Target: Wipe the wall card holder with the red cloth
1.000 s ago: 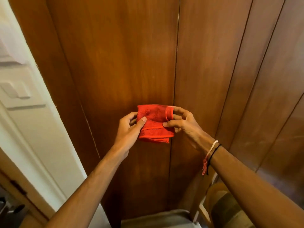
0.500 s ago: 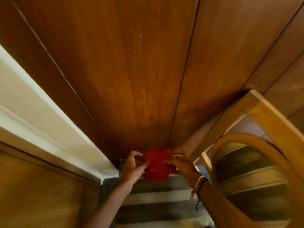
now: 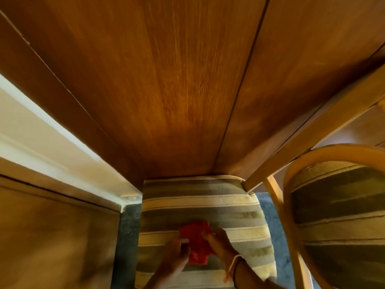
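The red cloth (image 3: 196,240), folded into a small bundle, is low in the view above a striped seat cushion (image 3: 200,207). My left hand (image 3: 177,252) grips its left side and my right hand (image 3: 218,241) pinches its right edge. Both forearms come up from the bottom edge. A pale string bracelet hangs at my right wrist. No wall card holder shows in this frame; the view is blurred by motion.
Brown wood wall panels (image 3: 187,80) fill the upper view. A white door frame (image 3: 52,147) and a wooden door (image 3: 52,236) stand on the left. At the right is a light wooden chair (image 3: 312,163) with a striped cushion. Dark floor (image 3: 127,236) shows beside the seat.
The view has tilted down from the wall panels to the striped seat. Both hands, still holding the red cloth, now sit lower in the frame over the cushion.
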Available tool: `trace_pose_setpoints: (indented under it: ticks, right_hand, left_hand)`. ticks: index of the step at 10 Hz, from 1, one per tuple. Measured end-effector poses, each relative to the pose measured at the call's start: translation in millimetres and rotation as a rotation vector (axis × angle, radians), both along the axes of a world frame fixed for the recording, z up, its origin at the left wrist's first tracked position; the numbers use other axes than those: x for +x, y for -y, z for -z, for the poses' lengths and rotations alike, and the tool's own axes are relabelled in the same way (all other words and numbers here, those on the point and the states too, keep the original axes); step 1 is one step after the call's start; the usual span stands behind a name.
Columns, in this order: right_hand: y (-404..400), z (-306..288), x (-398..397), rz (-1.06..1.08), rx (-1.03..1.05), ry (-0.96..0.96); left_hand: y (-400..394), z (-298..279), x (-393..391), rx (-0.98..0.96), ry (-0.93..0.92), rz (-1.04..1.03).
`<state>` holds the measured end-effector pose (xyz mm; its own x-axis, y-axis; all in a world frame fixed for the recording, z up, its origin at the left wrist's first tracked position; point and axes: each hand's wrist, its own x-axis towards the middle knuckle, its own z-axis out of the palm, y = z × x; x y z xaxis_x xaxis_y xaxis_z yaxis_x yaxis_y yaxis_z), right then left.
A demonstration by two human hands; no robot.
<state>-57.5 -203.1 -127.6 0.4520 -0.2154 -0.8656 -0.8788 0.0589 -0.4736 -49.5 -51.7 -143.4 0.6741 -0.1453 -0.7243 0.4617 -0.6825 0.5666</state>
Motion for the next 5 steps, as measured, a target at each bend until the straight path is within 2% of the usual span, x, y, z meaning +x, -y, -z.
trace_pose_setpoints:
  ticks: [1, 2, 3, 4, 5]
  right_hand:
    - [-2, -2, -1, -0.018, 0.033, -0.020]
    - [-3, -25, 1, -0.093, -0.042, 0.010]
    - [1, -64, 8, -0.231, -0.224, 0.194]
    - [12, -111, 28, -0.382, -0.511, 0.391]
    - [20, -161, 52, -0.513, -0.808, 0.496]
  left_hand:
    - [-3, -3, -1, 0.016, -0.049, 0.107]
    - [-5, -25, 4, 0.045, 0.020, 0.283]
    - [-6, -62, 19, 0.063, 0.228, 0.375]
    - [-6, -120, 48, 0.202, 0.563, 0.415]
    - [-5, -182, 78, 0.341, 0.908, 0.462]
